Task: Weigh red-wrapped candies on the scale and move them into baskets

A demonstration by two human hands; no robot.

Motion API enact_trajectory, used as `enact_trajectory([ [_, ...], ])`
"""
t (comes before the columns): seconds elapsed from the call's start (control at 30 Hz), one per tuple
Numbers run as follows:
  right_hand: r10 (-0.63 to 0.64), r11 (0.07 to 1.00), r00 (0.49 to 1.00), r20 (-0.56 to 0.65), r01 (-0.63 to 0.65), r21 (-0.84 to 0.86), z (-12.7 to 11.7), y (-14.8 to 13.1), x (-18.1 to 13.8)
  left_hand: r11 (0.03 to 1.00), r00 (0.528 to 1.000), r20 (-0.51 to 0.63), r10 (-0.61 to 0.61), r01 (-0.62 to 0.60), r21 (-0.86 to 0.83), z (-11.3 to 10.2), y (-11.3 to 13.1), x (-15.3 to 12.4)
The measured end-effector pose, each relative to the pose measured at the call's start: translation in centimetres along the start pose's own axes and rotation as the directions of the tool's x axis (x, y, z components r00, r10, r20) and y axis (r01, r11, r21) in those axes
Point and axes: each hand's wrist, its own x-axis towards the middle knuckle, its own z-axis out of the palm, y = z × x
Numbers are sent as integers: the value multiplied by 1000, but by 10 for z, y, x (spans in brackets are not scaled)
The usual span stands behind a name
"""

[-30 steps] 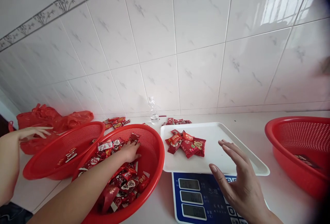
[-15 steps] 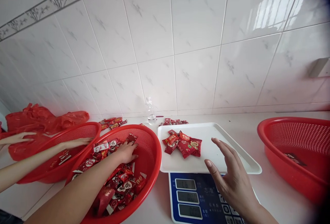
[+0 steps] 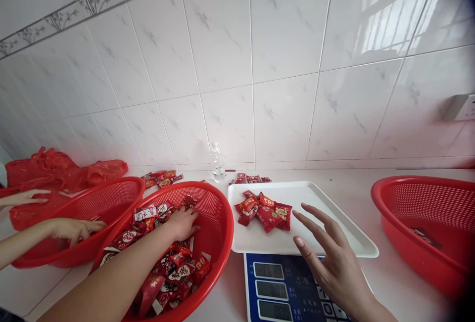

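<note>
My left hand point(image 3: 181, 223) reaches into a red mesh basket point(image 3: 218, 223) full of red wrapped candies point(image 3: 174, 267); its fingers curl down among the wrappers, and what they hold is hidden. My right hand point(image 3: 330, 257) hovers open, fingers spread, over the near edge of a white tray point(image 3: 334, 213) and the blue scale point(image 3: 282, 287) beneath it. A small heap of red candies point(image 3: 265, 209) lies on the tray, just left of my right fingertips.
Another person's two hands point(image 3: 74, 228) work at a second red basket point(image 3: 111, 198) on the left, near red plastic bags point(image 3: 55, 171). A third red basket point(image 3: 426, 223) stands at the right. A small clear bottle point(image 3: 217, 162) and loose candies point(image 3: 250, 179) lie by the tiled wall.
My right hand has drifted left and nearer the candies on the tray. The other person's hand has come into the left basket. My left hand stays in the candy basket.
</note>
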Motion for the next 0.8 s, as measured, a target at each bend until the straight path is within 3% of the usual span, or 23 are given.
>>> enact_trajectory([
  [0.3,200,961,977,72,-210,182,-10,-1,32,999,1000,16,22,-22,29,-7,2,0],
  [0.5,261,929,964,56,-266,258,-22,-14,65,999,1000,17,25,-25,28,-6,2,2],
  [0.8,302,919,939,167,-333,210,-17,-15,56,1000,1000,7,22,-22,4,-3,1,4],
])
